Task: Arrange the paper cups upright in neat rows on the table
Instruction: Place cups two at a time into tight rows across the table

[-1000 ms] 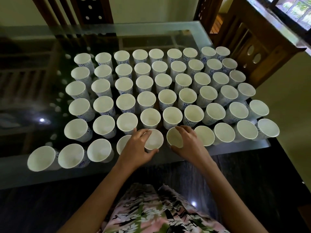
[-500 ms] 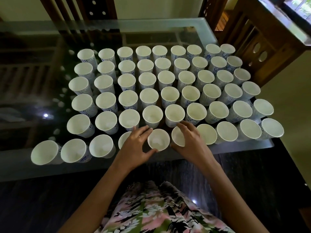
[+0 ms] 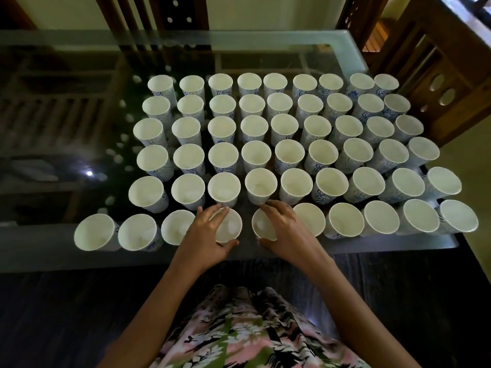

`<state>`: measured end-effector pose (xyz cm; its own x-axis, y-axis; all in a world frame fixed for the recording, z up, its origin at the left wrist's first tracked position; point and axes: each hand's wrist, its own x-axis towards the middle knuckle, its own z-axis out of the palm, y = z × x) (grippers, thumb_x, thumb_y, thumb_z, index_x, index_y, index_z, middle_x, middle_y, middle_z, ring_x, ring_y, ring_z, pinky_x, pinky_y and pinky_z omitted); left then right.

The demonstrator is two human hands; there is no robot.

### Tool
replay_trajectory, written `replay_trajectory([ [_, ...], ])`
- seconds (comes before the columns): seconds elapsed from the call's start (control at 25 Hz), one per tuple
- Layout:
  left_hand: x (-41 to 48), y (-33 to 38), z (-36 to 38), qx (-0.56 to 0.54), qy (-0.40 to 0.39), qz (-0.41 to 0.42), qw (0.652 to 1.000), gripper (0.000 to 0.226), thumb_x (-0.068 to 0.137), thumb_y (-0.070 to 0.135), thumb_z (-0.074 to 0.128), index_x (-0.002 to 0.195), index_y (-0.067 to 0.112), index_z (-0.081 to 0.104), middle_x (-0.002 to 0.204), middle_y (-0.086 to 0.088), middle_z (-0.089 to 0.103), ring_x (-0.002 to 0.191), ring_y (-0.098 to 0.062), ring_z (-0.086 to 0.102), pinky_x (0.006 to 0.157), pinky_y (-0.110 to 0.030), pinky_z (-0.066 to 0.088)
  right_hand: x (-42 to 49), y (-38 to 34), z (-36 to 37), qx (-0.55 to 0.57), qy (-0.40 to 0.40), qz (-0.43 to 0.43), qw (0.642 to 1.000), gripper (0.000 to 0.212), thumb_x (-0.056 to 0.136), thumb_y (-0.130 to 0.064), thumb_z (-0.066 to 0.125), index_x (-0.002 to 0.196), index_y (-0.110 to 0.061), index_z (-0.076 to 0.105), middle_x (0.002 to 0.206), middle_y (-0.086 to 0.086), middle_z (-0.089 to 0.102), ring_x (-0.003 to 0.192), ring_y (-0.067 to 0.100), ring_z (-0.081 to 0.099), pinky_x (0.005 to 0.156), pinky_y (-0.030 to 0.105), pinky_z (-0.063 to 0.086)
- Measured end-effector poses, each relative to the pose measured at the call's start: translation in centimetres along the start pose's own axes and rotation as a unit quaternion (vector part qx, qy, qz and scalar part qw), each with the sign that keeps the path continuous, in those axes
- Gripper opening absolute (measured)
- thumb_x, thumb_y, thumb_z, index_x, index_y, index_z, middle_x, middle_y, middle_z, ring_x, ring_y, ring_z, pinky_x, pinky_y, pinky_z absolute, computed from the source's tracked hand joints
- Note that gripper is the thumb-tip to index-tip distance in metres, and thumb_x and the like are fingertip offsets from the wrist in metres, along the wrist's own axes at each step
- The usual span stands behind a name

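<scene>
Glass table [image 3: 265, 38] holds six rows of upright paper cups [image 3: 256, 128]; at the front row's middle the left hand [image 3: 204, 235] curls round one cup [image 3: 229, 225] and the right hand [image 3: 287, 229] round the neighbouring cup [image 3: 261, 224], so nudge both lightly into line, evenly spaced, rims unsqueezed.

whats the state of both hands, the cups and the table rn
left hand, gripping a front-row cup, fingers and thumb round its rim
left-hand cup, upright, empty, held
right hand, gripping the neighbouring cup
right-hand cup, upright, empty, held
other cups, upright, empty, standing in rows
glass table, bearing all the cups
</scene>
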<state>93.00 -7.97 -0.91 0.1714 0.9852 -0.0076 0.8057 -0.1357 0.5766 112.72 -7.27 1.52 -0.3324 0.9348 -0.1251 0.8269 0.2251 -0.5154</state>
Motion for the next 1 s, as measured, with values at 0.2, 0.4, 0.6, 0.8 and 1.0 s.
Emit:
replay_trajectory([
  [0.2,0.2,0.1,0.1,-0.032,-0.015,-0.009,0.999,0.072,0.069,0.028,0.080,0.133,0.015,0.049,0.139,-0.004,0.045,0.133,-0.028,0.037,0.113,-0.030,0.014,0.2,0.3,0.2,0.008,-0.001,0.008,1.000,0.076,0.074,-0.023,0.076,0.139,-0.011,0.039,0.143,0.009,0.038,0.132,0.025,0.034,0.103,0.032,0.034],
  [0.4,0.1,0.5,0.1,-0.043,-0.017,0.002,0.999,0.073,0.066,0.027,0.082,0.131,0.013,0.051,0.138,-0.006,0.047,0.130,-0.026,0.042,0.113,-0.029,0.011,0.1,0.2,0.2,0.011,-0.004,0.008,1.000,0.079,0.073,-0.023,0.077,0.140,-0.010,0.038,0.143,0.010,0.037,0.132,0.026,0.033,0.104,0.033,0.034],
  [0.6,-0.3,-0.2,-0.5,-0.032,-0.027,-0.020,0.999,0.086,0.061,0.062,0.064,0.132,0.016,0.050,0.141,-0.004,0.044,0.133,-0.029,0.037,0.112,-0.033,0.013,0.4,-1.1,0.1,0.034,0.010,-0.003,0.999,0.075,0.076,-0.023,0.075,0.140,-0.011,0.037,0.144,0.008,0.036,0.133,0.024,0.032,0.105,0.029,0.030],
  [0.8,-0.5,-1.4,-1.5,-0.022,-0.003,-0.032,0.999,0.082,0.067,0.066,0.048,0.129,0.013,0.053,0.137,-0.008,0.048,0.130,-0.026,0.042,0.112,-0.035,0.016,2.0,-2.5,0.7,0.034,0.023,-0.026,0.999,0.065,0.079,-0.023,0.072,0.137,-0.009,0.044,0.139,0.011,0.043,0.127,0.028,0.041,0.100,0.037,0.039],
  [1.0,1.7,-1.6,-2.4,-0.018,0.020,-0.023,0.999,0.064,0.078,0.048,0.056,0.127,0.007,0.054,0.133,-0.015,0.050,0.127,-0.032,0.044,0.112,-0.035,0.013,3.7,-2.5,1.1,0.036,0.028,-0.013,0.999,0.054,0.085,-0.022,0.065,0.135,-0.012,0.046,0.138,0.007,0.044,0.125,0.026,0.043,0.098,0.038,0.042],
])
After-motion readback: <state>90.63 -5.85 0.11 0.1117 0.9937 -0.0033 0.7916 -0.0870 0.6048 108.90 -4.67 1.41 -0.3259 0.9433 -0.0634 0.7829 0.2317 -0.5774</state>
